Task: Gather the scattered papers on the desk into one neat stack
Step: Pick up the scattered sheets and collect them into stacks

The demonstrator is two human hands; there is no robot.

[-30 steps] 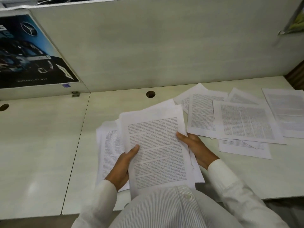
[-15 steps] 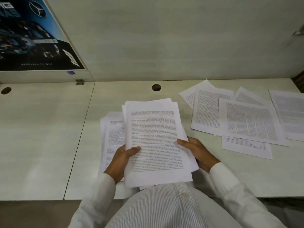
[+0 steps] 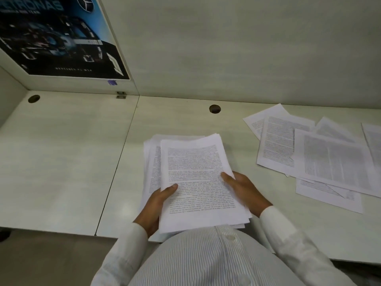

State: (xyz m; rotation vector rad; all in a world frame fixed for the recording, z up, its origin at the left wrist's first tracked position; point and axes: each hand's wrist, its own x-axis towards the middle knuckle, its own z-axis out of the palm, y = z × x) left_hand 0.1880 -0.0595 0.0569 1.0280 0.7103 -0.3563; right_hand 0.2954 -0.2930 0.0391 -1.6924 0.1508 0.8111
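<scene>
Left hand (image 3: 156, 205) pinches the stack of papers (image 3: 195, 172) at its near-left edge, thumb on top, fingers tucked under. Right hand (image 3: 243, 190) grips the right edge the same way. The stack sits between them at the front of the desk (image 3: 61, 162), sheets fanned unevenly, print too small to read. Off right, loose sheets (image 3: 329, 162) lie overlapping, well apart. On the left partition, a dark poster (image 3: 57, 38) shows the Mercedes star and the letters "ETRONAS".
</scene>
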